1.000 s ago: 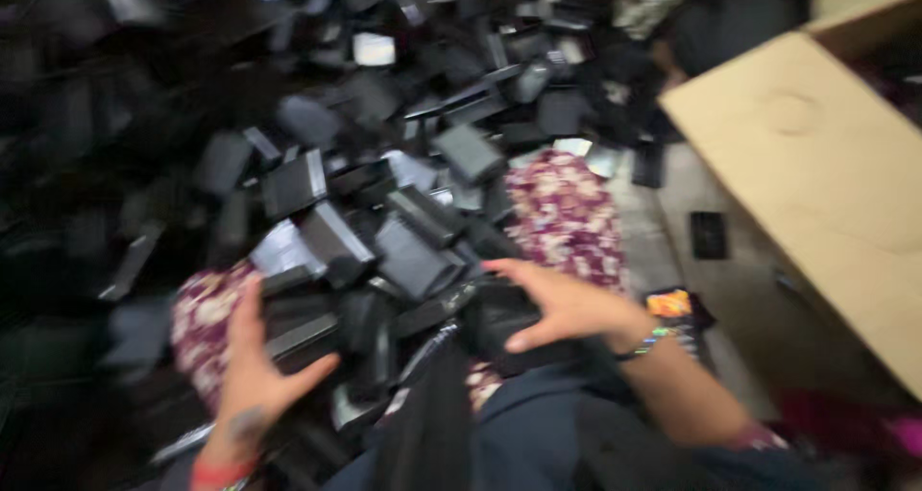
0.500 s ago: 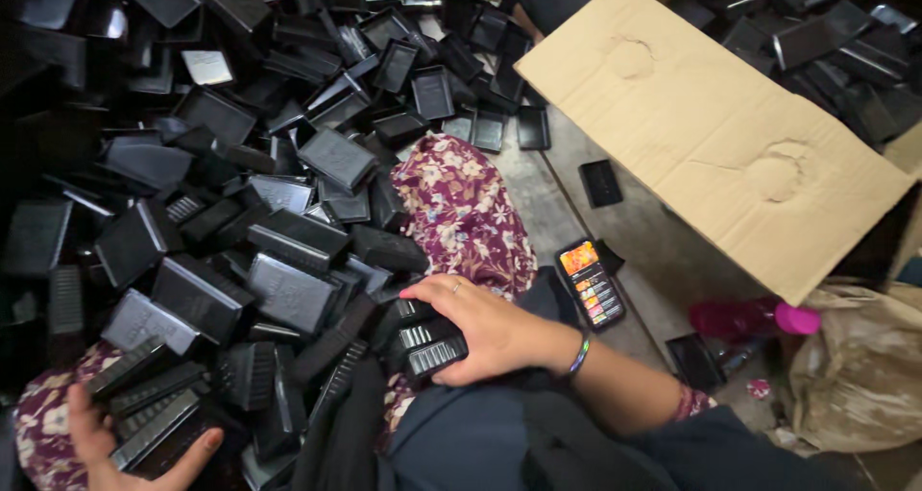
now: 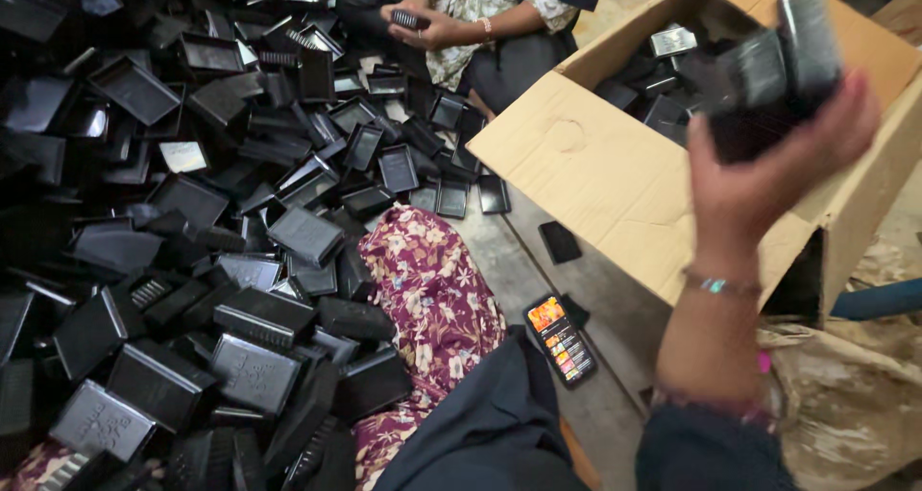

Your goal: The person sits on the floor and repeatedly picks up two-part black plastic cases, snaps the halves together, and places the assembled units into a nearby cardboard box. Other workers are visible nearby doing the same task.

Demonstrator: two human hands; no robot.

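Note:
My right hand [image 3: 768, 179] is raised over the open cardboard box [image 3: 615, 179] at the right, shut on a stack of black plastic cases [image 3: 778, 64], blurred by motion. The box holds more black cases [image 3: 663, 93] inside. My left hand is out of the frame. A big heap of black plastic cases [image 3: 221, 261] fills the floor at the left, reaching my knee in maroon floral cloth [image 3: 432, 299].
A phone [image 3: 560, 338] with a lit screen lies on the floor by my knee. Another person sits at the top, their hands [image 3: 423, 25] on a black case. A crumpled brown sack [image 3: 845, 405] lies at the lower right.
My right hand has lifted from the heap near my lap, carrying black cases up and right over the box. My left hand has left the view.

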